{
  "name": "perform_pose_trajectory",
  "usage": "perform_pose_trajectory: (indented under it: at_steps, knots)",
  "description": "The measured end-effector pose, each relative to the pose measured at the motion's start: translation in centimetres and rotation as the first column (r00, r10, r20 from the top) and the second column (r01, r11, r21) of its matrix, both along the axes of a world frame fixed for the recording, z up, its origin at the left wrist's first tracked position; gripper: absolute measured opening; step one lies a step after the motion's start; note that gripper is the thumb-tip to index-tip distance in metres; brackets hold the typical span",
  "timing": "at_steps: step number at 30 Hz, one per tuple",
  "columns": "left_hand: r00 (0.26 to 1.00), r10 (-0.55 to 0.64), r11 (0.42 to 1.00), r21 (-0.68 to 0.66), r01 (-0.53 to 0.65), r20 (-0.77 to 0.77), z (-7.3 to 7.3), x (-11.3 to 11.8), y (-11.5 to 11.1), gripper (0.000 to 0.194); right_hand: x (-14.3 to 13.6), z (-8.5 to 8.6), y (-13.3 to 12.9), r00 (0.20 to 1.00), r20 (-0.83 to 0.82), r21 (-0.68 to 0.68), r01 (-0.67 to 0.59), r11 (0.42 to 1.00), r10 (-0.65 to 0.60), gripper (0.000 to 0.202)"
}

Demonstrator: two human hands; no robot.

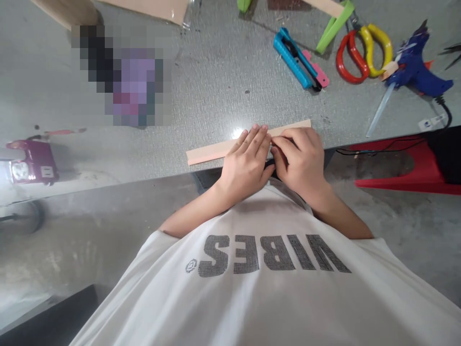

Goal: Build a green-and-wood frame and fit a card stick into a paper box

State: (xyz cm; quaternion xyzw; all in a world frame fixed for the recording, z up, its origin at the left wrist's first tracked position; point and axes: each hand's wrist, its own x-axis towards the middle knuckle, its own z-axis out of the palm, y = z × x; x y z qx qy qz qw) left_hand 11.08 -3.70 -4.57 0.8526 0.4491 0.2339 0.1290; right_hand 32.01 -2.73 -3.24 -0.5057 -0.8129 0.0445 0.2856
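A long, narrow beige strip (207,151), paper or thin card by its look, lies along the near edge of the table. My left hand (248,161) rests flat over its middle, fingers stretched out and side by side, covering part of it. Just to the right, my right hand (300,158) is closed, with curled fingers and the thumb drawn together at the strip's near edge. The fingertips of both hands almost meet. What exactly lies between the right thumb and index finger is largely hidden.
On the grey table (201,91) are a blue cutter (293,60), red-and-yellow-handled scissors (367,52), a blue glue gun (414,67) with a glue stick, and green strips (334,29). A purple device (34,161) stands left. A red stool (406,182) is below right.
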Motion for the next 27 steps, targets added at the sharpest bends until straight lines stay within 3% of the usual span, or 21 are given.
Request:
perform_pose_trajectory:
  at_steps: [8,27]
  knots:
    - [1.000,0.002,1.000,-0.004,-0.002,0.009,0.1,-0.1,-0.3,0.063,-1.5,0.7,-1.0,0.986,0.045,-0.068,0.162,0.984,-0.159,0.033]
    - [1.000,0.003,1.000,-0.003,-0.003,-0.004,0.0,-0.3,-0.3,0.066,0.1,0.6,-1.3,0.980,0.116,-0.005,0.164,0.986,-0.162,0.035]
